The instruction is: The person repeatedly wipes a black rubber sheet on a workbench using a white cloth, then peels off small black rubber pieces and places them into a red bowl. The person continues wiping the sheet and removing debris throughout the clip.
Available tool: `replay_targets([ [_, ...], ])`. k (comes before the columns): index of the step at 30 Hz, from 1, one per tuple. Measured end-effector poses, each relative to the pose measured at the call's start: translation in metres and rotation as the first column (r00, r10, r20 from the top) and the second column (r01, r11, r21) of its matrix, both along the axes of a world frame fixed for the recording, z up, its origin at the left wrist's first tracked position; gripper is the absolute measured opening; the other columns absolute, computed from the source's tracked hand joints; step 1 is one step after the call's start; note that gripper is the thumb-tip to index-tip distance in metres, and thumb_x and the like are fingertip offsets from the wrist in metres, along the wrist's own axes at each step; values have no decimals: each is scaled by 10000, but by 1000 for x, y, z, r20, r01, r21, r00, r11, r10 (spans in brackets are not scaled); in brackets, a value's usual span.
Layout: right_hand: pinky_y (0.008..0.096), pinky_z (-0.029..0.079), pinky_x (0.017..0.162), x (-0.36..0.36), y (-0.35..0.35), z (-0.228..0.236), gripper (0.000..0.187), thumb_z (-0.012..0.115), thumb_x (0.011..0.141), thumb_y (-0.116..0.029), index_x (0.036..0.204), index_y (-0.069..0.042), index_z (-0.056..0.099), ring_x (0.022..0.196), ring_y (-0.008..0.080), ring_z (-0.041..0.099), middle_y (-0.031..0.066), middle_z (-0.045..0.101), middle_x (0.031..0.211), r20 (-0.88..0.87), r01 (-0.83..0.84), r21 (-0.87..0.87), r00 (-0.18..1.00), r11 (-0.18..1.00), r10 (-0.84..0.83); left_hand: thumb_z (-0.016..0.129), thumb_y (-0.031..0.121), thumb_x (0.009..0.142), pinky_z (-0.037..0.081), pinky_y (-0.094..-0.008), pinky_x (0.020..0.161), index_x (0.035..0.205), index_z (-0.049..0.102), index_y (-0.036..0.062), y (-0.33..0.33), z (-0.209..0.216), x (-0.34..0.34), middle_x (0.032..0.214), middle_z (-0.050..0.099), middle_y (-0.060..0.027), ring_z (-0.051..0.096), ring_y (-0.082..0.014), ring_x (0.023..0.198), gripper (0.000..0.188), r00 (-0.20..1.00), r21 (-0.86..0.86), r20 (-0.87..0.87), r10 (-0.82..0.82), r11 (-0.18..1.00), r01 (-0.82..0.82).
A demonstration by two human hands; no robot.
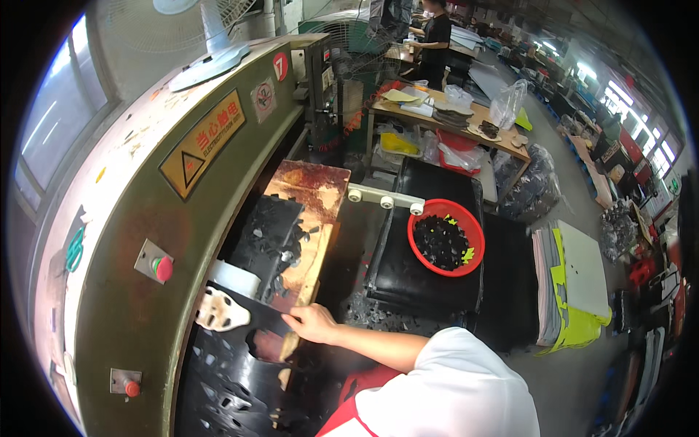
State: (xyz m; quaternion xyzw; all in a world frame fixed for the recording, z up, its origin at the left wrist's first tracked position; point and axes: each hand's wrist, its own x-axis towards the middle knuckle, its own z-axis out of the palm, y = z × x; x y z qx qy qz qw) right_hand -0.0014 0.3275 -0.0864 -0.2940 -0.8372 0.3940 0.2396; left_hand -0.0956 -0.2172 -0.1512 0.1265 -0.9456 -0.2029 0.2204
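Observation:
My right hand [313,323] reaches in from the lower right, its fingers closed at the edge of a black sheet [271,317] on the cutting press's bed. Beside that sheet lies a pale shoe-sole-shaped piece [221,309] with dark oval holes. A white block [234,279] sits just beyond it, close to the press beam. Farther along the wooden cutting board [320,191] rest more black sheet [266,229] and torn black scraps. Nearer to me, a black sheet [237,390] has many cut-out openings. My left hand is out of view.
The green press beam [211,211] with red buttons [163,269] runs along the left. A red basket [475,231] of black and yellow-green pieces stands on a black-covered stack at right. Stacked sheets [575,269] lie farther right. Another person [437,40] stands at the back.

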Motion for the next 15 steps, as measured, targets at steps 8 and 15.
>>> replay_targets([
  [8, 568, 364, 1054, -37, 3, 19, 932, 820, 624, -330, 1432, -151, 392, 1375, 540, 175, 326, 336, 1393, 148, -444, 223, 895, 868, 420, 511, 258, 983, 480, -476, 909, 1209, 556, -71, 30, 63, 47, 1155, 614, -276, 608, -408, 1011, 402, 989, -78, -148, 0, 997, -11],
  [15, 525, 380, 1018, -23, 5, 4, 989, 814, 526, -263, 1414, -92, 413, 1250, 525, 305, 325, 382, 1256, -11, -556, 278, 814, 783, 581, 523, 288, 973, 329, -489, 1082, 1342, 475, 5, 144, 66, 47, 1354, 497, -200, 454, -346, 1285, 468, 903, -64, -11, -429, 902, 428],
])
